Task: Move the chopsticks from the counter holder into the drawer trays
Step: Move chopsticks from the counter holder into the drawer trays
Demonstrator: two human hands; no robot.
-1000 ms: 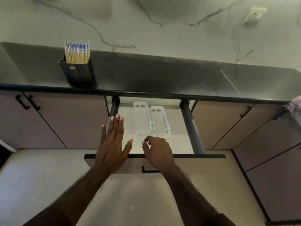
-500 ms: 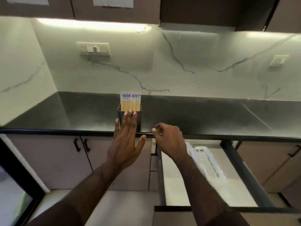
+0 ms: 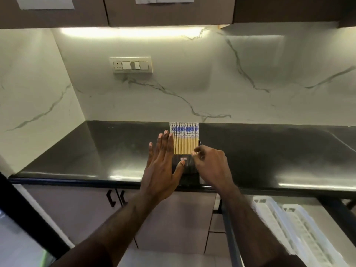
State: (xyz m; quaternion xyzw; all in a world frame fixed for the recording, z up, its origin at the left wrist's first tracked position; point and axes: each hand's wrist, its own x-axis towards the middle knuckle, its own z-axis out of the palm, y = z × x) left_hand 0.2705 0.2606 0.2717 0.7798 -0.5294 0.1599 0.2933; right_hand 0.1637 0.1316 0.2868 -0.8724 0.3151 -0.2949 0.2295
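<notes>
While the chopsticks (image 3: 184,138) stand upright in the dark holder (image 3: 185,164) on the black counter (image 3: 92,155), the left hand (image 3: 160,166) reaches flat, fingers (image 3: 163,145) straight together; the right hand (image 3: 211,164) curls beside the holder, empty.

Just one head-worn wide-angle cam here, looking forward and a bit down at the black counter (image 3: 77,151) from close, standing height. Marble wall fills 12 o'clock, open drawer (image 3: 327,218) sits at 4 o'clock, both forearms come in from 6.
</notes>
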